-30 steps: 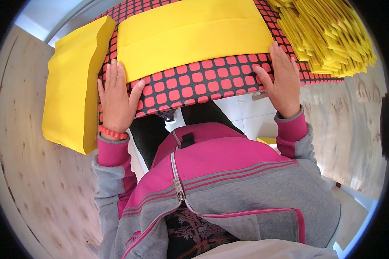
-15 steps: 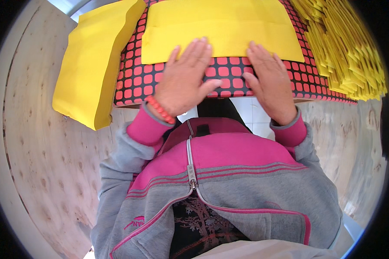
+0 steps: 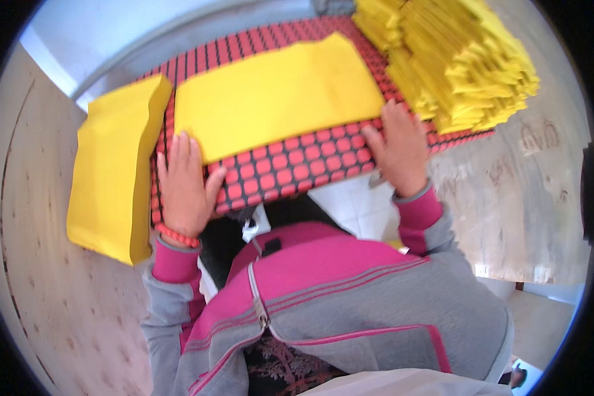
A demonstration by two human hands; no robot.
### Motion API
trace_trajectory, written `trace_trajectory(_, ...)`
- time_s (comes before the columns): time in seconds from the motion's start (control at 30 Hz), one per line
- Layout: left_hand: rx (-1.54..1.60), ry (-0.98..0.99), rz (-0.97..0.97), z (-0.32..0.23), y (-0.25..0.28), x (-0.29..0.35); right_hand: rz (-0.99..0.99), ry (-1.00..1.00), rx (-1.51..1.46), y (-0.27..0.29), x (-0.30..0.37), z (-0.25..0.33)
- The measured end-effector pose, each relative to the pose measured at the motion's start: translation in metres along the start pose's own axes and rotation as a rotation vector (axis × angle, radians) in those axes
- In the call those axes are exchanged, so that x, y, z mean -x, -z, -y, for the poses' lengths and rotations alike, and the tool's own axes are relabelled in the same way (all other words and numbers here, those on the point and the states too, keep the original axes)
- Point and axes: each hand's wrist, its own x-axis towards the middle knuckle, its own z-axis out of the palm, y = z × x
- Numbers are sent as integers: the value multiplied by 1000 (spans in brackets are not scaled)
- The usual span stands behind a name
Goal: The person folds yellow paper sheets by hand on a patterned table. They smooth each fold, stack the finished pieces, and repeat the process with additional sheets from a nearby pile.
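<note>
A flat yellow sheet, perhaps fabric or felt (image 3: 277, 96), lies on the red-and-black patterned table cover (image 3: 290, 162). My left hand (image 3: 185, 181), with a red bead bracelet (image 3: 177, 236) at the wrist, rests with fingers stretched at the sheet's near left corner. At the near right corner, my right hand (image 3: 402, 145) lies with its fingers out, fingertips by the sheet's edge. Neither hand grips anything. Left of the sheet is a yellow stack or folded piece (image 3: 115, 175) with a smooth top, overhanging the table.
A tall pile of folded yellow pieces (image 3: 468, 66) stands on the right, close to my right hand. Pale wooden boards (image 3: 53, 297) flank the table, with another wooden surface (image 3: 508, 211) on the right. A pale wall (image 3: 112, 39) rises behind.
My hands have moved apart, from the middle of the sheet's near edge out to its two near corners. The view has turned, so the table appears tilted.
</note>
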Motion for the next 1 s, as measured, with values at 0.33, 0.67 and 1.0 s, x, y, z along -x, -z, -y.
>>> trace_trajectory(0.33,263,-395,-3,-65,5,-56,140,274,-441,-1,-7,58)
trace_trajectory(0.67,85,-437,-72,-58,7,-69,-42,150,-363,10,-4,30)
trace_trajectory(1.0,346,-410,-95,-33,14,-53,-166,391,-404,1,-33,-9)
